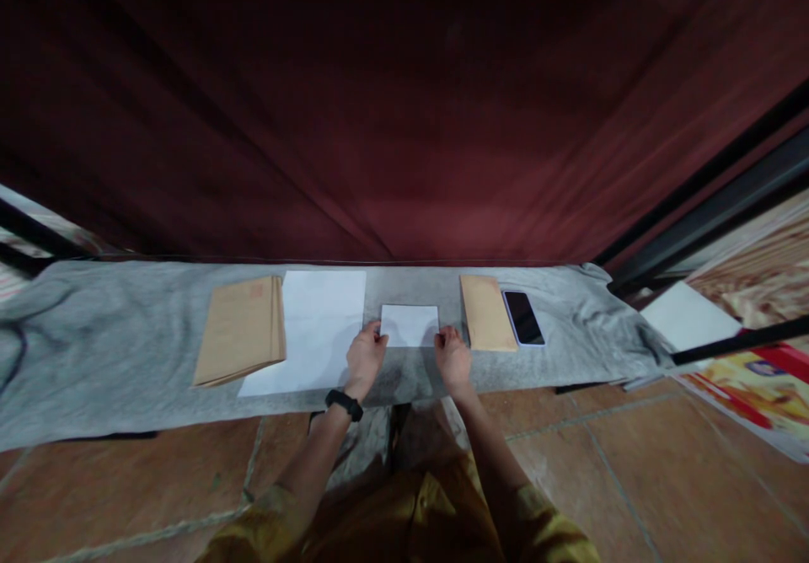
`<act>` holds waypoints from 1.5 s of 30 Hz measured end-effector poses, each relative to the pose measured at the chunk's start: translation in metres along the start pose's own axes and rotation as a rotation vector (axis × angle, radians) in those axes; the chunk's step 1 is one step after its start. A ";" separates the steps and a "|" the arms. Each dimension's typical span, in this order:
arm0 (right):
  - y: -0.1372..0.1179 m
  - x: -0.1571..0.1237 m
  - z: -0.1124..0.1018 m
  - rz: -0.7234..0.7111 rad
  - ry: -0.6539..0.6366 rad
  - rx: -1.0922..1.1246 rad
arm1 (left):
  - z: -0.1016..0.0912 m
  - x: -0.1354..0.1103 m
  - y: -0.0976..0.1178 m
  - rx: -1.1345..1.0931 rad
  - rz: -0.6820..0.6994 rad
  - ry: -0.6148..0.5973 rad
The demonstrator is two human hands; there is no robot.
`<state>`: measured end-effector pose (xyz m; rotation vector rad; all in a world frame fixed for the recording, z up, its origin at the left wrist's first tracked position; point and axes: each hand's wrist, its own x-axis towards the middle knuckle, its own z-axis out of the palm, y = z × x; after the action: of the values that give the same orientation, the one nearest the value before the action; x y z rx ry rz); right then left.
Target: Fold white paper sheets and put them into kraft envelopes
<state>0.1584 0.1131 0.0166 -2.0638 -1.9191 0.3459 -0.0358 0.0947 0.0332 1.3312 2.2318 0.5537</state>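
Note:
A small folded white paper [409, 324] lies on the grey cloth [126, 361] in front of me. My left hand [365, 359], with a black band on its wrist, pinches the paper's lower left corner. My right hand [452, 356] pinches its lower right corner. Both hands have their fingers curled onto the paper's edge. Left of the paper lies a stack of white sheets [319, 327], and further left a pile of brown envelopes [241, 329]. A single brown envelope [485, 312] lies to the right, with a black phone [523, 317] beside it.
A dark red curtain [404, 108] hangs behind the cloth. Terracotta floor tiles [632, 479] lie in front. At the right are black bars [714, 192], a white sheet [686, 314] and colourful printed material [758, 386].

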 end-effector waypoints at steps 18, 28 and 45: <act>-0.003 -0.007 0.000 0.011 -0.008 -0.024 | 0.014 -0.009 -0.009 0.151 0.259 0.192; -0.004 -0.009 -0.002 -0.012 0.004 -0.011 | 0.043 -0.032 -0.008 0.293 0.721 0.151; -0.017 -0.011 0.028 -0.635 -0.015 0.037 | 0.047 -0.035 -0.013 0.400 0.762 0.081</act>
<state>0.1315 0.1050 -0.0034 -1.3224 -2.4130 0.2391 -0.0032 0.0625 -0.0056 2.4286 1.8946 0.4142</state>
